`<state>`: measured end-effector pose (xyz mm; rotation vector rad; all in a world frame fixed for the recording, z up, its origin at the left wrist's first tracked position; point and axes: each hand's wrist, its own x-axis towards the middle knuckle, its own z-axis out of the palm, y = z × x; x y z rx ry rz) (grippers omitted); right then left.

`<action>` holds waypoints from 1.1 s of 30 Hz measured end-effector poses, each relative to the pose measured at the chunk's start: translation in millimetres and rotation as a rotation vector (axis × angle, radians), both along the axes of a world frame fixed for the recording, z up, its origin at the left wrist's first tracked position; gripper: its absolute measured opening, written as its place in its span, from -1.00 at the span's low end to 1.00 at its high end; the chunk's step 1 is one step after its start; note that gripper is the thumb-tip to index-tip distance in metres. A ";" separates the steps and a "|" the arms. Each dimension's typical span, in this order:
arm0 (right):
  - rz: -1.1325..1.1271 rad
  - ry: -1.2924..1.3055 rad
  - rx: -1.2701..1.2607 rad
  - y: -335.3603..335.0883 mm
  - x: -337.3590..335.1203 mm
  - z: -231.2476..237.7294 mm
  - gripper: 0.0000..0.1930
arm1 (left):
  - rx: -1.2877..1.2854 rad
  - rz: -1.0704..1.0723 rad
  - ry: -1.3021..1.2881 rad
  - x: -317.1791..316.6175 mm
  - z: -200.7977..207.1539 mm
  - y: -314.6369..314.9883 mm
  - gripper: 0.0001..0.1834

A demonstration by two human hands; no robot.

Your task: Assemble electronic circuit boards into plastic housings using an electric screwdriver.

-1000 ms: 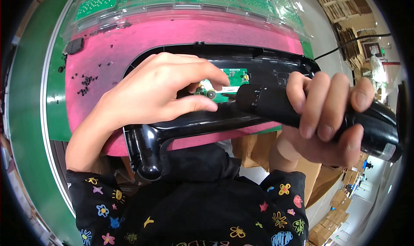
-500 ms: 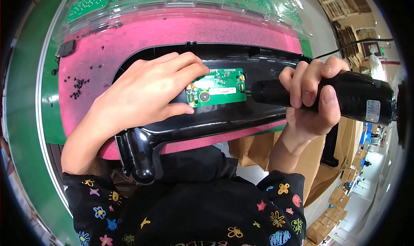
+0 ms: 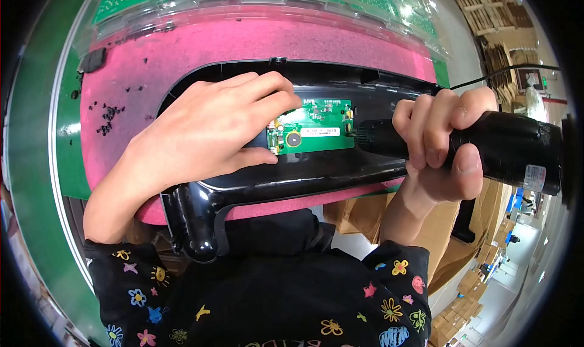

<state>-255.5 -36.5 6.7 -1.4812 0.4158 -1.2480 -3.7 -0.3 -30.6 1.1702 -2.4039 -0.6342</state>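
Observation:
A green circuit board (image 3: 322,141) lies inside a glossy black plastic housing (image 3: 286,171), a shell with a short leg-like part at its lower left. My left hand (image 3: 213,125) grips the board's left end, thumb at the near corner and fingertips at the far one. In my right hand (image 3: 441,137) is a black electric screwdriver (image 3: 517,141), fingers wrapped round its body. Its nose points left, right against the board's right edge. The bit's tip is too small to make out.
The housing rests on a pink mat (image 3: 201,49) on a green bench. Several small black screws (image 3: 111,117) lie scattered at left, near a dark block (image 3: 93,61). Clear plastic trays (image 3: 261,9) with green boards stand behind. A black cable (image 3: 505,70) runs at right; cardboard (image 3: 447,225) sits below.
The rear end of the electric screwdriver has tipped slightly lower, and my right hand has turned a little with it. My left hand keeps its grip on the circuit board.

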 end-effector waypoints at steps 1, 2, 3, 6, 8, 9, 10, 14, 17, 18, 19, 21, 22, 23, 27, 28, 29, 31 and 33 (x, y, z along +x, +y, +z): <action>0.016 -0.009 0.008 -1.2 0.1 -0.7 -0.63 | 0.004 -0.001 0.003 0.3 -0.2 0.0 -0.28; 0.031 -0.017 0.016 -1.8 0.3 -1.2 -0.63 | 0.008 -0.002 0.006 0.7 -0.5 0.0 -0.29; 0.032 -0.017 0.015 -1.2 2.0 -1.7 -0.63 | 0.007 -0.001 0.006 1.3 -0.8 0.2 -0.29; 0.000 -0.014 0.010 0.6 4.6 -1.2 -0.63 | -0.018 -0.003 -0.004 1.0 0.8 -0.3 -0.29; 0.063 -0.011 -0.035 -1.2 5.5 -1.9 -0.63 | -0.013 -0.002 -0.009 1.5 1.1 -0.7 -0.29; -0.040 0.057 -0.035 2.9 9.4 -0.5 -0.66 | -0.017 -0.004 -0.010 1.7 1.5 -1.0 -0.29; -0.043 0.056 -0.039 3.1 9.0 0.0 -0.66 | -0.015 -0.002 -0.014 1.8 1.9 -0.9 -0.28; 0.001 0.041 -0.017 0.1 2.2 -0.4 -0.65 | -0.067 -0.018 -0.029 1.7 2.6 0.7 -0.30; 0.029 0.032 0.012 -2.5 -0.9 -2.0 -0.63 | -0.082 -0.007 -0.031 1.4 2.2 2.5 -0.40; 0.047 0.034 0.030 -2.7 -1.7 -2.3 -0.62 | -0.089 -0.007 -0.037 1.9 2.2 2.8 -0.40; 0.044 0.032 0.076 -3.6 -4.2 -1.3 -0.62 | -0.127 -0.002 -0.009 2.4 2.5 0.8 -0.47; -0.047 -0.108 0.274 -11.1 -6.5 -0.9 -0.71 | -0.191 0.045 0.090 3.0 4.9 -1.0 -0.67; -0.164 -0.190 0.416 -17.1 -5.4 1.5 -0.74 | -0.231 0.078 0.109 6.1 8.9 -3.6 -0.74; -0.122 -0.332 0.536 -27.5 -10.6 1.8 -0.81 | -0.304 0.125 0.101 9.4 10.1 -6.9 -0.76; -0.261 -0.537 0.770 -58.9 -33.5 -3.9 -0.75 | -0.483 0.262 0.024 15.7 12.9 -15.8 -0.79; -0.260 -0.551 0.764 -58.1 -33.5 -3.2 -0.75 | -0.512 0.280 -0.012 20.0 7.7 -19.4 -0.79; -0.236 -0.491 0.753 -54.9 -34.6 -3.2 -0.72 | -0.521 0.269 -0.018 22.3 1.2 -21.2 -0.79; -0.260 -0.384 0.772 -39.9 -38.8 0.7 -0.74 | -0.410 0.223 -0.089 21.3 -5.1 -24.1 -0.79; -0.187 -0.185 0.713 -21.4 -55.6 3.6 -0.77 | -0.274 0.212 -0.157 19.8 6.5 -21.3 -0.78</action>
